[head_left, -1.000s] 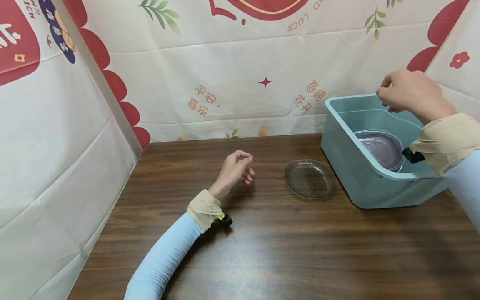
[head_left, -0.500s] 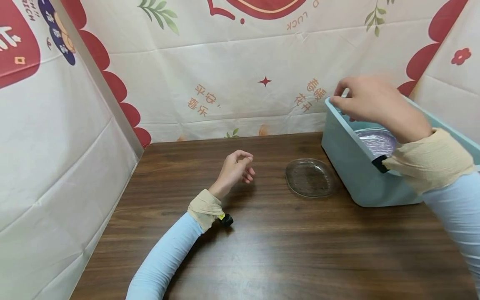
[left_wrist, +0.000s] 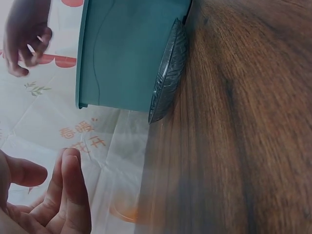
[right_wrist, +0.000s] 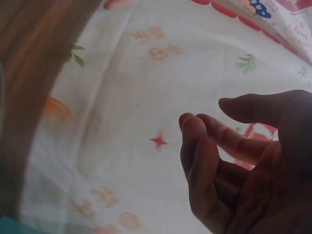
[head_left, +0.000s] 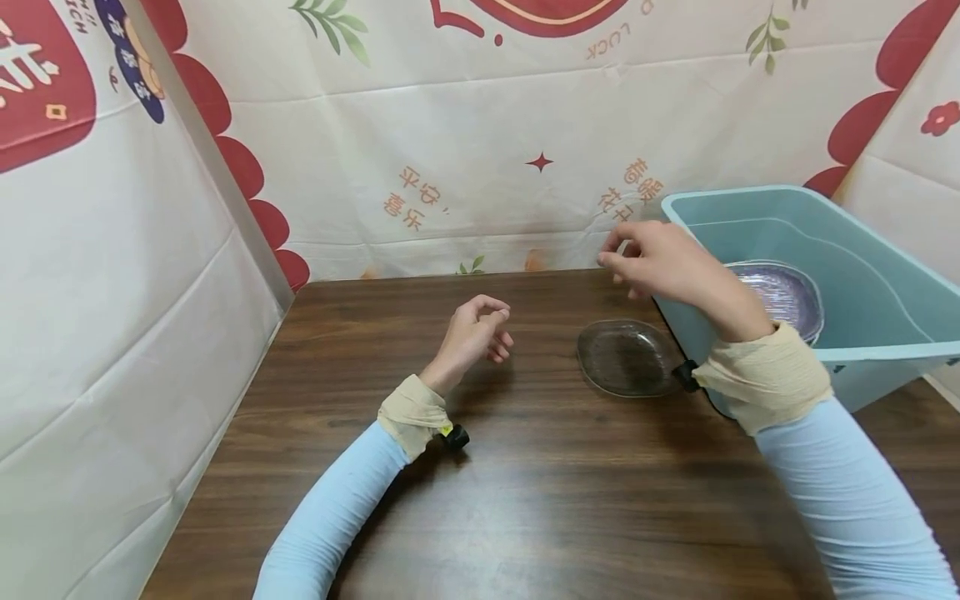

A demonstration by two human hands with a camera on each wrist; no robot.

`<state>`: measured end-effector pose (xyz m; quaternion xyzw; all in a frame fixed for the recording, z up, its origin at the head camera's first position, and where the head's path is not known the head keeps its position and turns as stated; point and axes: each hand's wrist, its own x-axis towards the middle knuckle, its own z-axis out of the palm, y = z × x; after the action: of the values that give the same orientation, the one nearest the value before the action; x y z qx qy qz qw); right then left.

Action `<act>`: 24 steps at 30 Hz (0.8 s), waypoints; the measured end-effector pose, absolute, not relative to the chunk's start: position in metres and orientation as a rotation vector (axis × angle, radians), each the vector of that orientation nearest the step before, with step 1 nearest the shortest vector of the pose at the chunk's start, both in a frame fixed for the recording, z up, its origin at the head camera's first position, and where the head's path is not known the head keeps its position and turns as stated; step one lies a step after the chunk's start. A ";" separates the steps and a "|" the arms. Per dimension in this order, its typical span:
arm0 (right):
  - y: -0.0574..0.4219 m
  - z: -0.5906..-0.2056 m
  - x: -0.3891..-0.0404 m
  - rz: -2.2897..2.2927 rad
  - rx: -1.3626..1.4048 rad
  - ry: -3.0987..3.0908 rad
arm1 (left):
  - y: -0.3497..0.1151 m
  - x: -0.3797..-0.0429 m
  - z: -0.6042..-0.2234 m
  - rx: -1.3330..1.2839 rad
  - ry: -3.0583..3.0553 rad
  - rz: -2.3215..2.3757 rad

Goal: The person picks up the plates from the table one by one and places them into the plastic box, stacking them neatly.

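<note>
A clear, smoky shallow dish [head_left: 626,358] with rounded corners lies on the brown table; the left wrist view shows its crinkled, shiny side [left_wrist: 170,73]. My right hand [head_left: 663,258] hovers just behind it, beside the bin's left rim. Its fingers [right_wrist: 197,141] are loosely curved, thumb apart, with nothing between them. Left of the dish, my left hand [head_left: 468,342] hangs over the table, loosely curled and holding nothing. Inside the blue-green plastic bin [head_left: 885,283] sits a purple, glossy dish [head_left: 791,300], apparently stacked on another; my right wrist partly covers the bin's front.
The bin stands at the table's back right. White printed cloth [head_left: 450,142] hangs behind the table [head_left: 540,500], and more cloth [head_left: 112,350] lines the left side. A small black camera [head_left: 456,437] is strapped on my left wrist.
My right hand has come from above the bin, leftward and down past its rim, to behind the clear dish. The left hand and the dish stay in place.
</note>
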<state>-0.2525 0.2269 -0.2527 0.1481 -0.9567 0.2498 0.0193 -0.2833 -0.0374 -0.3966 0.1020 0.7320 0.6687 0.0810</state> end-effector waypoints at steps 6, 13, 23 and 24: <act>0.225 -0.296 -0.268 0.814 0.534 -2.875 | -0.039 -0.284 -0.395 0.316 2.199 1.974; 0.221 -0.324 -0.278 0.973 0.547 -2.830 | -0.039 -0.285 -0.396 0.328 2.203 1.978; 0.221 -0.337 -0.285 1.074 0.563 -2.843 | -0.040 -0.288 -0.397 0.303 2.205 1.981; 0.222 -0.337 -0.285 1.088 0.555 -2.841 | -0.040 -0.288 -0.398 0.300 2.203 1.982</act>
<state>-0.2848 0.2222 -0.3366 0.1793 -0.9185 0.3516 0.0247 -0.2876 -0.0397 -0.3977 0.1002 0.7372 0.6632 0.0812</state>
